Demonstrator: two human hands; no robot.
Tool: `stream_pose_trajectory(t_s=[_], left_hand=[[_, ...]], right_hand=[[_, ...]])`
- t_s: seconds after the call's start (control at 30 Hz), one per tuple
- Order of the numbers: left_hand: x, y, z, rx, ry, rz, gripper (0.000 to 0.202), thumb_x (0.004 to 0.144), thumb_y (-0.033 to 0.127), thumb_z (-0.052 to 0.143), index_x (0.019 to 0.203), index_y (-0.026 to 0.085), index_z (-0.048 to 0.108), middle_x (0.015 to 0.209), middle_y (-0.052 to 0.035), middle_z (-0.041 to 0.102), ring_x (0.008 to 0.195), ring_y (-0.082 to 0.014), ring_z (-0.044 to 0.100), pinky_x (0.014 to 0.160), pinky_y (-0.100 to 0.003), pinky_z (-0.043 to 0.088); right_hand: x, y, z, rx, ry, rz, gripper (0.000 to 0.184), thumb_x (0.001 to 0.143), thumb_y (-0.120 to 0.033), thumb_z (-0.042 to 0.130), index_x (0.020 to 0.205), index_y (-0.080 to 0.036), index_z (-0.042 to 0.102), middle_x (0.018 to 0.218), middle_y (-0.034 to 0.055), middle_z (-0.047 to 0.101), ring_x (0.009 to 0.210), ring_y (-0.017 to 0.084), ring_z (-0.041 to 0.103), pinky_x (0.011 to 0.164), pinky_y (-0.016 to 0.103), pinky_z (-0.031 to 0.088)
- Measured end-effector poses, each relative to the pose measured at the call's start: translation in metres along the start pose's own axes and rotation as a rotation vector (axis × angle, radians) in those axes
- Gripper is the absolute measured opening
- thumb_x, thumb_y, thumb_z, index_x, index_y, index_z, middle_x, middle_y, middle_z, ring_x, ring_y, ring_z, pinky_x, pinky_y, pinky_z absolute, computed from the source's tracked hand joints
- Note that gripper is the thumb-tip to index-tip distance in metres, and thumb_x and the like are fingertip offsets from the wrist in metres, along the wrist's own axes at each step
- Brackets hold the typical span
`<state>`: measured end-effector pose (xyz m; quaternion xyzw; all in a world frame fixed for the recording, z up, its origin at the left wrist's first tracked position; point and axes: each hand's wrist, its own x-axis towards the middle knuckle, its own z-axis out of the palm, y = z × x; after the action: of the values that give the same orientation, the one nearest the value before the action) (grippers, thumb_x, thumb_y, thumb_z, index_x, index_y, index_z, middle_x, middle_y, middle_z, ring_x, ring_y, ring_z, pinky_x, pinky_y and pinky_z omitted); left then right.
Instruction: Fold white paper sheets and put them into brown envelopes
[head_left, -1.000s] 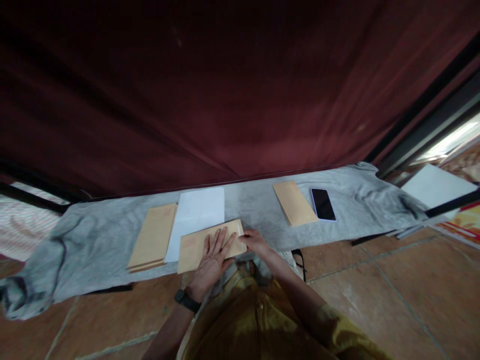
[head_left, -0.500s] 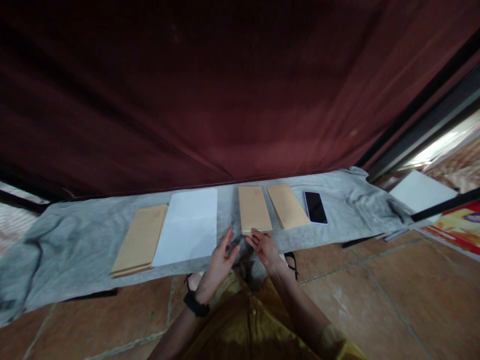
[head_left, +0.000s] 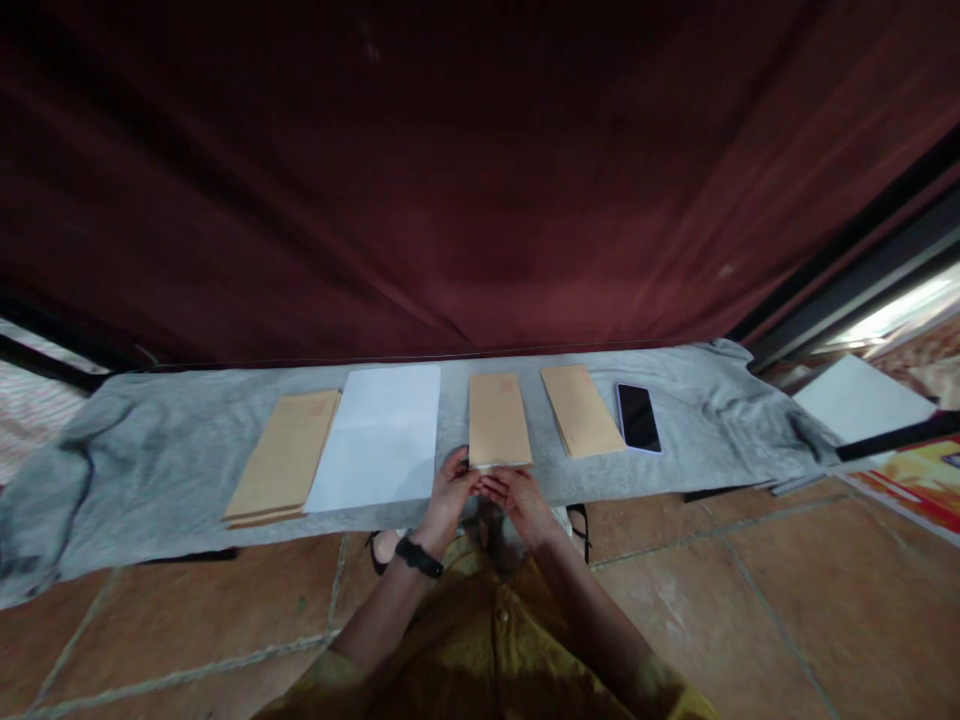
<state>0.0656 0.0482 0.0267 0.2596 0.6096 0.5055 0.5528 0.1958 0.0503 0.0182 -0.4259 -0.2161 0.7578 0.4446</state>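
Observation:
A brown paper envelope (head_left: 499, 418) lies upright before me on the grey cloth, a small reddish print near its far end. My left hand (head_left: 452, 486), with a black band on the wrist, is closed at its near left corner. My right hand (head_left: 516, 494) grips its near edge, fingers bent and partly tucked under. The fingertips of both hands almost meet there. To the left lies a sheet of white paper (head_left: 377, 436), beside a stack of brown envelopes (head_left: 285, 450). Further brown envelopes (head_left: 583, 410) lie slightly fanned on the right.
A smartphone (head_left: 638, 417) lies at the right on the grey cloth (head_left: 705, 420) covering the narrow bench. Behind it hangs a dark red curtain (head_left: 480, 240). At the far right are a white board (head_left: 862, 398) and a colourful box (head_left: 922, 480). Below is a tiled floor (head_left: 675, 580).
My left hand has moved in from beside the envelope to its near corner. My right hand has slid left along the near edge. The envelope has shifted slightly left.

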Motion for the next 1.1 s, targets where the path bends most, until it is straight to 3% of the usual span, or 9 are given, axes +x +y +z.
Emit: stream_pose_trajectory(t_s=[0.1, 0.2, 0.27, 0.33, 0.43, 0.63, 0.83, 1.1], left_hand=[[0.005, 0.001, -0.003, 0.029, 0.014, -0.026, 0.054, 0.063, 0.021, 0.076, 0.115, 0.014, 0.064, 0.063, 0.0046, 0.064, 0.048, -0.0097, 0.057, 0.049, -0.021, 0.045], [0.007, 0.001, -0.007, 0.057, 0.036, -0.045, 0.046, 0.062, 0.02, 0.075, 0.107, 0.014, 0.066, 0.06, 0.0045, 0.063, 0.046, -0.0103, 0.058, 0.046, -0.02, 0.043], [0.008, 0.0, -0.008, 0.072, 0.049, -0.054, 0.044, 0.062, 0.019, 0.075, 0.104, 0.015, 0.065, 0.059, 0.0049, 0.063, 0.044, -0.0105, 0.058, 0.044, -0.02, 0.042], [0.008, 0.0, -0.007, 0.085, 0.055, -0.063, 0.042, 0.062, 0.018, 0.074, 0.103, 0.016, 0.064, 0.057, 0.0057, 0.062, 0.043, -0.0105, 0.057, 0.043, -0.019, 0.042], [0.01, 0.001, -0.005, 0.105, 0.059, -0.078, 0.036, 0.064, 0.017, 0.073, 0.099, 0.018, 0.064, 0.056, 0.0063, 0.061, 0.041, -0.0101, 0.057, 0.042, -0.019, 0.041], [0.011, 0.006, -0.003, 0.14, 0.059, -0.106, 0.026, 0.067, 0.015, 0.071, 0.09, 0.018, 0.059, 0.055, 0.0065, 0.061, 0.038, -0.0095, 0.057, 0.04, -0.018, 0.04], [0.01, 0.007, -0.002, 0.16, 0.061, -0.128, 0.025, 0.071, 0.01, 0.067, 0.091, 0.019, 0.057, 0.054, 0.0074, 0.061, 0.037, -0.0092, 0.056, 0.04, -0.017, 0.041], [0.01, 0.008, -0.003, 0.172, 0.051, -0.14, 0.024, 0.075, 0.01, 0.065, 0.095, 0.019, 0.056, 0.055, 0.0074, 0.061, 0.039, -0.0097, 0.058, 0.042, -0.018, 0.044]], right_hand=[[-0.009, -0.003, -0.014, -0.11, -0.055, 0.075, 0.033, 0.074, -0.043, 0.074, 0.094, -0.016, 0.068, 0.098, 0.0116, 0.076, 0.085, 0.022, 0.073, 0.079, 0.036, 0.057], [-0.017, -0.004, -0.032, -0.344, 0.03, 0.067, 0.038, 0.078, -0.052, 0.067, 0.094, -0.017, 0.067, 0.085, 0.0075, 0.074, 0.066, 0.019, 0.067, 0.064, 0.033, 0.055], [-0.021, -0.006, -0.043, -0.547, 0.135, -0.128, 0.035, 0.084, -0.051, 0.059, 0.096, -0.019, 0.066, 0.082, 0.0054, 0.071, 0.066, 0.019, 0.065, 0.066, 0.034, 0.055], [-0.021, -0.012, -0.049, -0.806, 0.197, -0.415, 0.029, 0.091, -0.044, 0.052, 0.1, -0.02, 0.066, 0.092, 0.007, 0.071, 0.084, 0.022, 0.066, 0.08, 0.038, 0.055], [-0.016, -0.023, -0.05, -1.189, 0.148, -0.723, 0.027, 0.097, -0.03, 0.046, 0.111, -0.02, 0.066, 0.118, 0.0113, 0.067, 0.115, 0.024, 0.059, 0.103, 0.042, 0.045], [0.007, -0.034, -0.045, -1.638, -0.054, -0.843, 0.031, 0.099, -0.023, 0.051, 0.129, -0.021, 0.059, 0.137, 0.009, 0.06, 0.131, 0.023, 0.05, 0.109, 0.042, 0.04], [0.018, -0.04, -0.041, -1.833, -0.207, -0.965, 0.034, 0.099, -0.022, 0.053, 0.133, -0.022, 0.057, 0.138, 0.009, 0.061, 0.125, 0.025, 0.055, 0.107, 0.043, 0.043], [0.025, -0.037, -0.041, -1.863, -0.219, -0.988, 0.034, 0.1, -0.021, 0.051, 0.132, -0.025, 0.059, 0.133, 0.0085, 0.065, 0.116, 0.025, 0.062, 0.1, 0.042, 0.049]])
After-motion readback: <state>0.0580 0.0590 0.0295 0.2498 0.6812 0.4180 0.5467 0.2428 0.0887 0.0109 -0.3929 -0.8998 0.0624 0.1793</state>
